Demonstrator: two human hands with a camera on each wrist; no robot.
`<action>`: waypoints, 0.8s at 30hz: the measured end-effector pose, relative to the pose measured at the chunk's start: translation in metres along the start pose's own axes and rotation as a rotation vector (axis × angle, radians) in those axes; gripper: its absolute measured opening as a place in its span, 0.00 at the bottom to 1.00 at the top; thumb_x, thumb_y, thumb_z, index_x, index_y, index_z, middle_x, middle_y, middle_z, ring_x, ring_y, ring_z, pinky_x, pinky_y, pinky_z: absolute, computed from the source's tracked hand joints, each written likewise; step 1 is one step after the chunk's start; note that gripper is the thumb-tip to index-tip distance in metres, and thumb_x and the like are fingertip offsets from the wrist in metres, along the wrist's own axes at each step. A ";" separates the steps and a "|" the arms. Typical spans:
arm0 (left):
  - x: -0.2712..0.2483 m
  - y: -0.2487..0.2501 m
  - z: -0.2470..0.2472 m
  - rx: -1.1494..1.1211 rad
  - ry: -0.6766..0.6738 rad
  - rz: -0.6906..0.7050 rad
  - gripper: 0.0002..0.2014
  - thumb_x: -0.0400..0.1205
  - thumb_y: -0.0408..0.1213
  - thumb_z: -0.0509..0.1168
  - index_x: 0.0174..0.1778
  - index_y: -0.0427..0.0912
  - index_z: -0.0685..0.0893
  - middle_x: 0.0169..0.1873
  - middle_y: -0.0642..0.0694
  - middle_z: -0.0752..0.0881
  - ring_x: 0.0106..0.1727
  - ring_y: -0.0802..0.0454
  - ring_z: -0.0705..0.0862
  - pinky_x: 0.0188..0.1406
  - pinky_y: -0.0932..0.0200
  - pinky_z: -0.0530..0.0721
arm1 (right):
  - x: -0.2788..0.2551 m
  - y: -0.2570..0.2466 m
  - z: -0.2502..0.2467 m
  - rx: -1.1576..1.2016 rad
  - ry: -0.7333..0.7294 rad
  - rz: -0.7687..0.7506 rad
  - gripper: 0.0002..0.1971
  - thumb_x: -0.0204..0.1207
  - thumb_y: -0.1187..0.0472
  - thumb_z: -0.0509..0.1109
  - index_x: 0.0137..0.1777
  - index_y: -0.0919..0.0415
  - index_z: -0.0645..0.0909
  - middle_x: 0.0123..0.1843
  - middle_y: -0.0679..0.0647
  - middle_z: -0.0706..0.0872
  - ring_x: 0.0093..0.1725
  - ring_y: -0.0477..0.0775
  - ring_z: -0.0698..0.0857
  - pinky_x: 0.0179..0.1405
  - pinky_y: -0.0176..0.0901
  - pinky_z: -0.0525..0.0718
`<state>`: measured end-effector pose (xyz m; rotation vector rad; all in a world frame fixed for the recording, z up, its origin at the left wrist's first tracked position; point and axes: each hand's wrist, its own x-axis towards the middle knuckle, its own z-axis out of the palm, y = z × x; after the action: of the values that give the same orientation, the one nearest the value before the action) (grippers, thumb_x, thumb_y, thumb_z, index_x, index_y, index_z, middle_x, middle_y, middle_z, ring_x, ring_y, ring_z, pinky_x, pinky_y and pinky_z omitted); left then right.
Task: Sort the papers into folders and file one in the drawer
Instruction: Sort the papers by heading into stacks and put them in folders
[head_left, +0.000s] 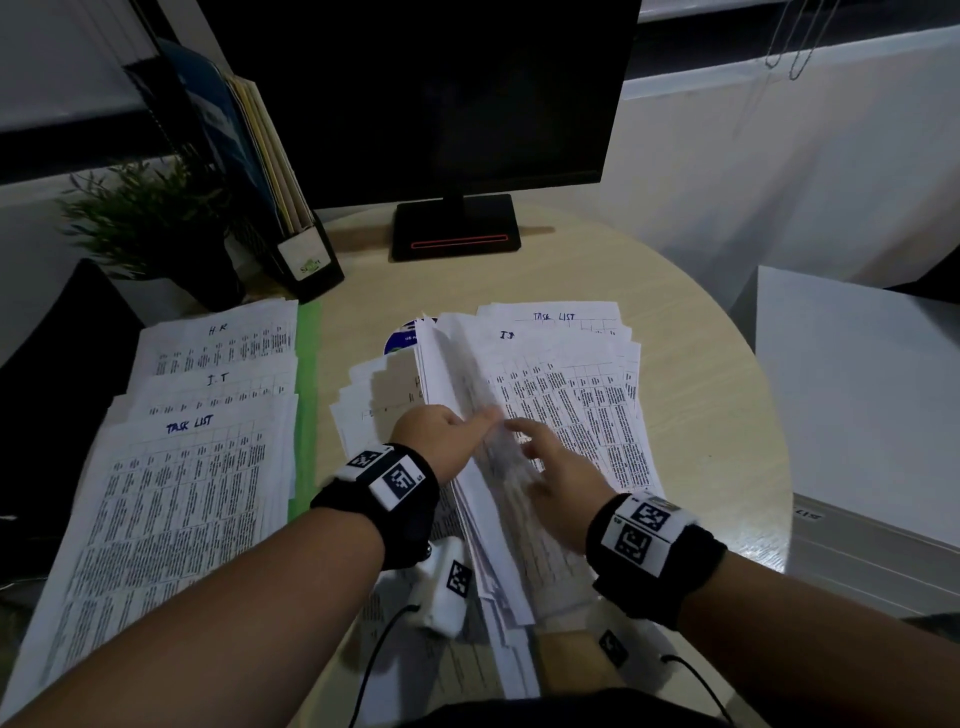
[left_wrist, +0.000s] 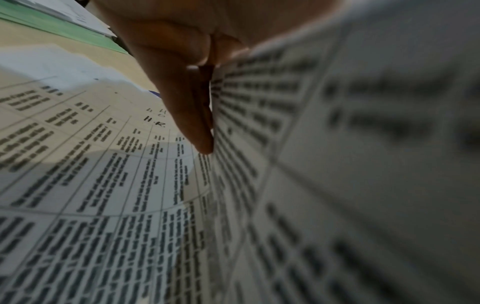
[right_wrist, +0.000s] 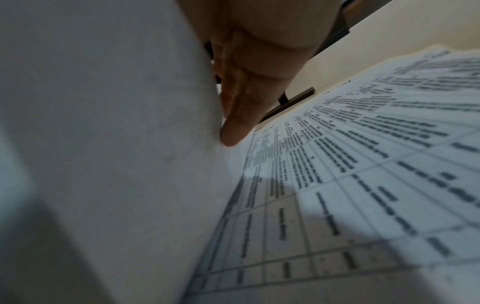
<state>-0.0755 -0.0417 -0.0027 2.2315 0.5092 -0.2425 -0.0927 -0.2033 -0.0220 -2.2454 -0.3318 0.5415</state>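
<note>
In the middle of the round table (head_left: 711, 374) lies a spread stack of printed table sheets. A bundle of lifted sheets (head_left: 462, 364) stands on edge between my hands. My left hand (head_left: 452, 434) presses straight fingers (left_wrist: 192, 115) against its left face (left_wrist: 337, 144). My right hand (head_left: 553, 473) lays straight fingers (right_wrist: 239, 115) on the blank side (right_wrist: 103, 123). Left of the bundle lies a sheet headed H.R. (left_wrist: 103, 164). Right of it lie sheets headed I.T (head_left: 571, 395) and TASK LIST. A second pile (head_left: 197, 467) with H.R, I.T and TASK LIST sheets rests on a green folder (head_left: 307, 374).
A dark monitor (head_left: 415, 93) on its stand (head_left: 457, 228) is at the back. A potted plant (head_left: 145, 223) and a file holder (head_left: 291, 208) with folders stand back left. White boxes (head_left: 857, 389) sit off the table's right edge. A blue round item (head_left: 400, 338) peeks from under the papers.
</note>
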 end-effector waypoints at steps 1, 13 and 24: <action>0.000 0.001 0.000 0.018 0.013 0.011 0.22 0.74 0.57 0.68 0.26 0.44 0.75 0.25 0.49 0.77 0.29 0.49 0.76 0.29 0.60 0.71 | -0.001 -0.002 0.003 0.051 -0.038 -0.028 0.33 0.78 0.71 0.61 0.79 0.46 0.58 0.69 0.52 0.79 0.55 0.54 0.85 0.50 0.43 0.84; 0.003 -0.011 -0.008 -0.001 0.019 0.012 0.46 0.76 0.24 0.62 0.81 0.58 0.42 0.39 0.44 0.80 0.33 0.42 0.81 0.29 0.53 0.80 | 0.007 0.027 -0.020 -0.334 0.093 0.499 0.42 0.68 0.39 0.73 0.78 0.53 0.60 0.76 0.59 0.66 0.74 0.64 0.66 0.71 0.57 0.69; 0.014 -0.032 -0.016 0.109 -0.055 -0.068 0.26 0.79 0.26 0.58 0.73 0.51 0.74 0.57 0.44 0.80 0.35 0.49 0.82 0.31 0.61 0.79 | 0.020 0.034 -0.034 -0.170 0.010 0.507 0.14 0.73 0.51 0.74 0.47 0.61 0.76 0.46 0.56 0.82 0.44 0.54 0.81 0.39 0.37 0.78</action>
<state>-0.0770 -0.0074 -0.0188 2.3078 0.5546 -0.3744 -0.0563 -0.2395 -0.0328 -2.5025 0.2163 0.7862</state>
